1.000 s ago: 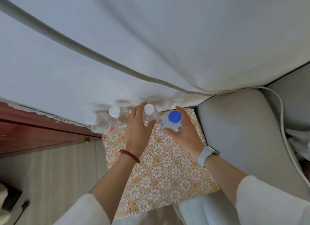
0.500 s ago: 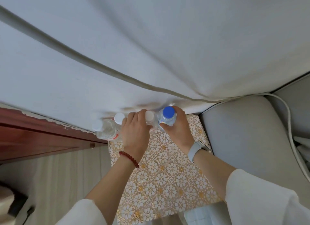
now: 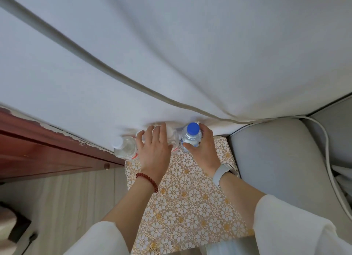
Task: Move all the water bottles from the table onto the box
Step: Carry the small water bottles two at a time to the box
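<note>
A clear bottle with a blue cap stands at the far edge of the gold floral-patterned top, against the white curtain. My right hand wraps around it from the right. My left hand lies over a clear white-capped bottle just left of the blue-capped one, its fingers closed on it and hiding most of it. Another white-capped bottle stands free at the top's far left corner, beside my left hand.
A white curtain hangs right behind the bottles. Dark red wooden furniture stands to the left above a pale plank floor. A grey cushion with a white cable adjoins the right side.
Both hands have pushed forward with their bottles to the far edge by the curtain. The blue-capped bottle now stands close beside the white-capped ones.
</note>
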Motion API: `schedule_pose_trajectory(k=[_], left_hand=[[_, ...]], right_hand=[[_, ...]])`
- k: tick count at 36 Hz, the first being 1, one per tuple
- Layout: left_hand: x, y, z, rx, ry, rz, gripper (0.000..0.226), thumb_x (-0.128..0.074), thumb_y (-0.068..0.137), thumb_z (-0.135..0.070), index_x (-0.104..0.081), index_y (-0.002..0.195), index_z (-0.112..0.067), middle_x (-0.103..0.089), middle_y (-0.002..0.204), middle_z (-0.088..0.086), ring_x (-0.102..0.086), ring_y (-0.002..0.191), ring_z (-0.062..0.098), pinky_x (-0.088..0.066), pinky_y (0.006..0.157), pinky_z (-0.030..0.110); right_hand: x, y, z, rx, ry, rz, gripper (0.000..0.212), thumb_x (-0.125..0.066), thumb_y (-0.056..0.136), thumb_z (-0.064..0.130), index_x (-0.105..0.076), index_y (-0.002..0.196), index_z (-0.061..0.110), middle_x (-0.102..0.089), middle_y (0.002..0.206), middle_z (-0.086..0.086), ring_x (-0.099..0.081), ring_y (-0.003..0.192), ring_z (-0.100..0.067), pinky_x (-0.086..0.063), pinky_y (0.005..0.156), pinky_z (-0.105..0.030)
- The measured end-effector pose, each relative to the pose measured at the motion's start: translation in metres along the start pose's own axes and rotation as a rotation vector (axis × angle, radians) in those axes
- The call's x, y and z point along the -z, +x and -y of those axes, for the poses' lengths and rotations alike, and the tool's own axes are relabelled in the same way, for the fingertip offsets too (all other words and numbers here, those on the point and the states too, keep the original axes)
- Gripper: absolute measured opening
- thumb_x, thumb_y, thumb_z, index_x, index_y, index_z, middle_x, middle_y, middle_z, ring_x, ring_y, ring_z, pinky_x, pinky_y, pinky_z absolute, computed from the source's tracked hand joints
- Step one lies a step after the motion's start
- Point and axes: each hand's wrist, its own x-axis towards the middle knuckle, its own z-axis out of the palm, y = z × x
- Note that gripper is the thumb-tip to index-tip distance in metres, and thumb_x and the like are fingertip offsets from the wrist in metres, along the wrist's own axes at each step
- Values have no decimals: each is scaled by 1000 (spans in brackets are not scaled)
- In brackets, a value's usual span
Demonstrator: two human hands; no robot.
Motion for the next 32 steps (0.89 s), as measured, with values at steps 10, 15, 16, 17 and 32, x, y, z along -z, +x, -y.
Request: schedule_pose_trajectory(k=[10,15,16,17,32], left_hand=[[50,-34,2,158,-230,63,60,-72,74,-25,-48,127,-10,-56,127,12,-48,123,34,-31,103,59],[103,-94,25,498,-408,104,45,-57,87,-28,-49,129,-13,-51,132,8,-42,127,27,-16,110,55],[115,-109,33,567,-416,100,44,-54,88,-29,-49,129,-14,-50,132,6,-42,126,25,-15,110,54],[127,-123,42,626,-420,98,43,-52,89,-30,-48,130,-15,-49,133,4,-41,126,23,-14,110,51],[330,-548,168,1304,-202,-259,43,-54,89,-30,-49,127,-10,-55,125,13,-50,115,32,-45,92,45]], right_hand=[[25,-48,45,-166,-42,82,46,-54,89,8,-36,131,0,-42,136,-20,-46,116,-26,-34,81,-13],[4,-91,85,-164,-113,363,33,-47,93,20,-48,124,10,-56,124,-6,-52,88,-9,-42,67,-14],[-4,-101,97,-121,-142,431,32,-46,94,22,-49,124,11,-57,122,-5,-52,89,-7,-40,65,-11],[-13,-112,110,-63,-171,496,32,-45,95,24,-50,123,11,-57,121,-3,-52,93,-7,-39,66,-9],[-197,-478,242,625,-420,1128,24,-47,93,19,-60,110,8,-67,109,-12,-61,103,-25,-42,80,-26]])
